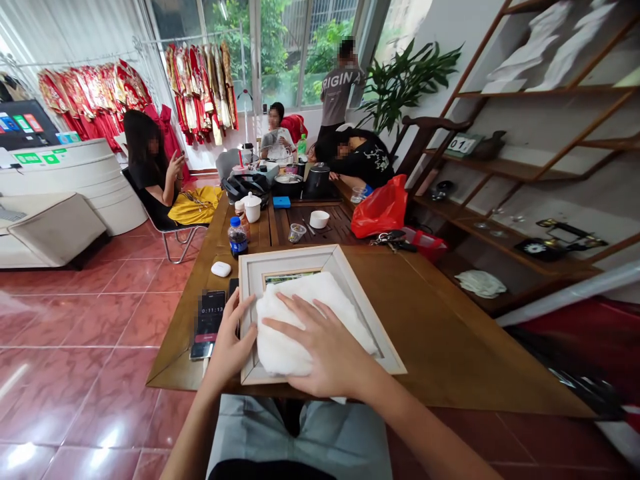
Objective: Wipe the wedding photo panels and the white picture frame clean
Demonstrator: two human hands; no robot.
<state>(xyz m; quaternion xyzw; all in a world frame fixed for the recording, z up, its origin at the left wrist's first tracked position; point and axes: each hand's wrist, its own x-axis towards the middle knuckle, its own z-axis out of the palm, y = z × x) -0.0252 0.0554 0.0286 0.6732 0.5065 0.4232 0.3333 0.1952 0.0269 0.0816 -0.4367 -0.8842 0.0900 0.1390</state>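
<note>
A pale wooden picture frame [320,257] lies flat on the wooden desk [440,333] at 12 o'clock from the person, with a bunched white cloth [295,293] heaped inside it and a sliver of a picture showing past the cloth's upper edge. The right hand [325,347] rests on the cloth, open and with its fingers spread, so its grip is released. The left hand [230,340] sits at the frame's 9 o'clock side, its fingers curving up against the rail beside the cloth; whether that grip is clenched on the rail, I cannot tell. Just beyond the left hand, a phone [209,320] shows a running timer, with a white earbud case [221,269] at the frame's 10 o'clock and a water bottle [238,239] at 11 o'clock. A red plastic bag [380,207] and a bunch of keys [387,240] sit toward 1 o'clock.
</note>
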